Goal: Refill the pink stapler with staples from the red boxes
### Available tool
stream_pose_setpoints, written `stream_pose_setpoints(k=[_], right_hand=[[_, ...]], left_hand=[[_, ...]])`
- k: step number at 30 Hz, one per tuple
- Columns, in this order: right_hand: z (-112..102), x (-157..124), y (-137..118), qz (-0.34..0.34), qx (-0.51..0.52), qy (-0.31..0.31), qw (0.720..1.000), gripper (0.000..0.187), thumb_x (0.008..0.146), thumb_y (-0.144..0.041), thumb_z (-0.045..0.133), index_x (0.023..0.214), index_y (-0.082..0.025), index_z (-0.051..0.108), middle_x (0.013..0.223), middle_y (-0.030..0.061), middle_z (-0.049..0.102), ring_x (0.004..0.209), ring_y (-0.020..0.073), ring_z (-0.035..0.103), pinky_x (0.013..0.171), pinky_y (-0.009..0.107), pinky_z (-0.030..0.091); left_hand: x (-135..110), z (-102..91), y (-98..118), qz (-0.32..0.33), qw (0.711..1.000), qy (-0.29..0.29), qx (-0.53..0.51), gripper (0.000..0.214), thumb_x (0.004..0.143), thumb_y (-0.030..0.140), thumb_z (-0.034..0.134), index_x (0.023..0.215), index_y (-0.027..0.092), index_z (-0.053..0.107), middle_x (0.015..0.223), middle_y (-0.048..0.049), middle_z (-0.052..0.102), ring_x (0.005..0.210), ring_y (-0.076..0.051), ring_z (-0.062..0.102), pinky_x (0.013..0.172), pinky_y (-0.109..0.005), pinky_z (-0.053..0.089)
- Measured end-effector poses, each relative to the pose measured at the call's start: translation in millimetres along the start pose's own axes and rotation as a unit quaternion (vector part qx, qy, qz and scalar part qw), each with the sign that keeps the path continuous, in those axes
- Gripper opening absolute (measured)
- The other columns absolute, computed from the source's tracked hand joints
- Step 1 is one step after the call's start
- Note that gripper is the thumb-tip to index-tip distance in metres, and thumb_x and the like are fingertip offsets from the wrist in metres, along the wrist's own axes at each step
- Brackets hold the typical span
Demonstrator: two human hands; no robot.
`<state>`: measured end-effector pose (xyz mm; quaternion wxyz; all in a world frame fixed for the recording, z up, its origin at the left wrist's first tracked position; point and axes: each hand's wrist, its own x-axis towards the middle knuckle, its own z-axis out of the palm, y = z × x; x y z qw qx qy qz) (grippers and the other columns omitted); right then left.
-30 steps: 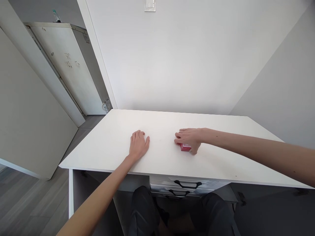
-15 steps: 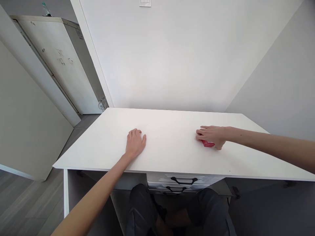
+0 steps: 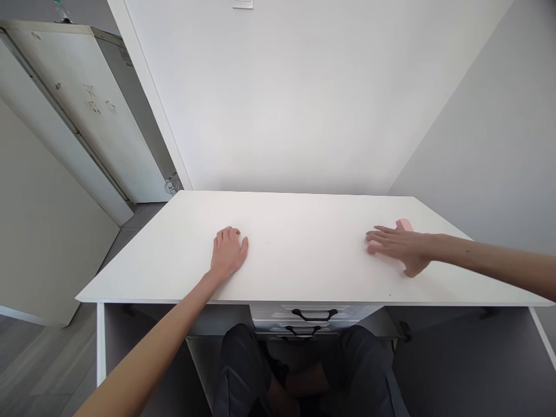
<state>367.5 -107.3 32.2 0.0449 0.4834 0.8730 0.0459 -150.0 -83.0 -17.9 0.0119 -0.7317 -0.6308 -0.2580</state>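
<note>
My left hand (image 3: 228,252) rests palm down on the white tabletop (image 3: 299,255), left of the middle, fingers loosely spread and nothing in them. Over the right part of the tabletop is my right hand (image 3: 399,246), its fingers stretched out to the left and slightly blurred. Just behind it a small pale pink block-like thing (image 3: 405,225) shows, mostly covered by the hand. I cannot tell whether the hand touches it.
Below the tabletop are white drawers with black handles (image 3: 315,315), between two open dark cabinet spaces. My knees (image 3: 369,365) are under the front edge. A plain wall (image 3: 295,104) rises behind the tabletop, and a worn white cabinet (image 3: 95,104) stands at the far left.
My right hand has shifted right and its fingers have straightened. The red box that was under it no longer shows; a pale pink thing shows behind it. The view has turned slightly right.
</note>
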Motion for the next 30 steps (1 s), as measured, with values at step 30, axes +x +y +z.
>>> stream_pose_setpoints(k=[30], right_hand=[[63.4, 24.0, -115.5, 0.103, 0.182, 0.092, 0.973, 0.074, 0.107, -0.064, 0.019, 0.168, -0.022, 0.027, 0.175, 0.0056, 0.019, 0.163, 0.0235, 0.017, 0.134, 0.049, 0.015]], left_hand=[[-16.6, 1.5, 23.1, 0.006, 0.984, -0.082, 0.161, 0.065, 0.103, 0.04, 0.029, 0.155, 0.005, 0.046, 0.167, -0.0202, 0.037, 0.157, -0.037, 0.031, 0.126, -0.053, 0.028]])
